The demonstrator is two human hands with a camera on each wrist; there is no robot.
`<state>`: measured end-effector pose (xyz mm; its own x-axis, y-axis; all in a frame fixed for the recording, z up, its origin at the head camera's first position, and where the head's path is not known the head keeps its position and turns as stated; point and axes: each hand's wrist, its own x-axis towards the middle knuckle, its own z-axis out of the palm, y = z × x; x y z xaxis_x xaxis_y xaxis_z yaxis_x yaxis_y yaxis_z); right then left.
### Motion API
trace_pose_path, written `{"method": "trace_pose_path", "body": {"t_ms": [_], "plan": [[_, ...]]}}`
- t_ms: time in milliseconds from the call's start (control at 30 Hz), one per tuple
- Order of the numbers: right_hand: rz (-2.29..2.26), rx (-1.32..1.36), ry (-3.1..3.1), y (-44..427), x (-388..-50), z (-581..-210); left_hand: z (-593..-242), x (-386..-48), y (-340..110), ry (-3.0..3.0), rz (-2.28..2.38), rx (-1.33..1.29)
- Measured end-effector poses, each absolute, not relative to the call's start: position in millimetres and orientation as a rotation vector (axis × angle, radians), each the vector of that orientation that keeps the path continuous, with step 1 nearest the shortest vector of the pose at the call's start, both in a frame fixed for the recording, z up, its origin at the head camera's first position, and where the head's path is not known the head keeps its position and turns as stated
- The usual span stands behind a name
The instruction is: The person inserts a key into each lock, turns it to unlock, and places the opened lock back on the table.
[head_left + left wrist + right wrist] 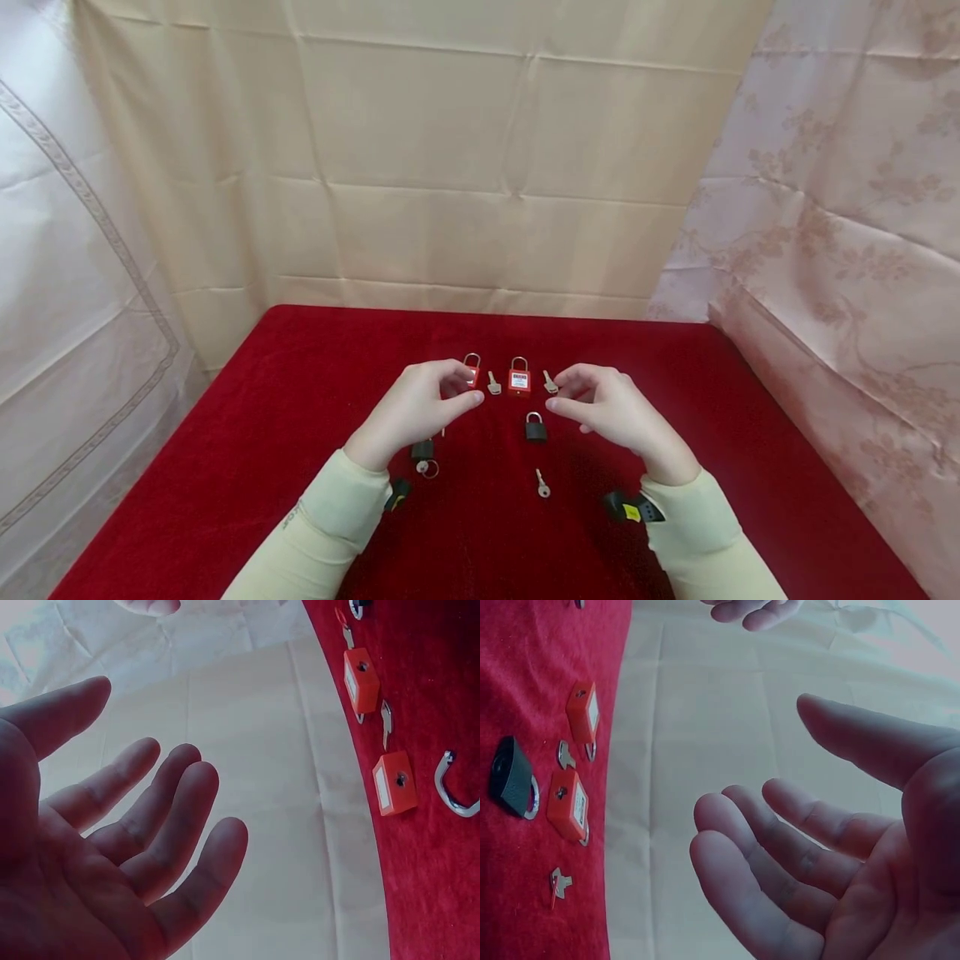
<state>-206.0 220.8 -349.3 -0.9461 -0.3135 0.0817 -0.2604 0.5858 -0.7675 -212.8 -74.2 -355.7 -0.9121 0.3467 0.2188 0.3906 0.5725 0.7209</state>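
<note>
My left hand (pixel 427 400) hovers over the table with loosely bent fingers and nothing in its grasp. It partly covers one red padlock (pixel 473 377). On the other side my right hand (pixel 618 408) is held up likewise, fingers relaxed and holding nothing, nearest to a key (pixel 550 382). Between the hands lie a second red padlock (pixel 519 381), another key (pixel 493 384) and a black padlock (pixel 536 430). The left wrist view shows an orange-looking padlock body (pixel 395 784) with its keyhole facing the camera. The right wrist view also shows the black padlock (pixel 511 778).
Below my left hand lies another black padlock (pixel 422 450), with a key on a ring (pixel 428 469) beside it. A single key (pixel 543 484) lies nearer the front. Red cloth (pixel 300 417) covers the table. A beige curtain (pixel 420 167) hangs behind it.
</note>
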Motion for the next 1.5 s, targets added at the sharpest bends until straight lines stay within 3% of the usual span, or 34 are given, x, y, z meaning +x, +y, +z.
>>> {"method": "trace_pose_path", "body": {"t_ms": [1500], "plan": [[-0.759, -0.462, 2.625, 204.8, -207.0, -386.6, -386.4, -213.2, -51.2, -2.966, -0.923, -0.733]]}}
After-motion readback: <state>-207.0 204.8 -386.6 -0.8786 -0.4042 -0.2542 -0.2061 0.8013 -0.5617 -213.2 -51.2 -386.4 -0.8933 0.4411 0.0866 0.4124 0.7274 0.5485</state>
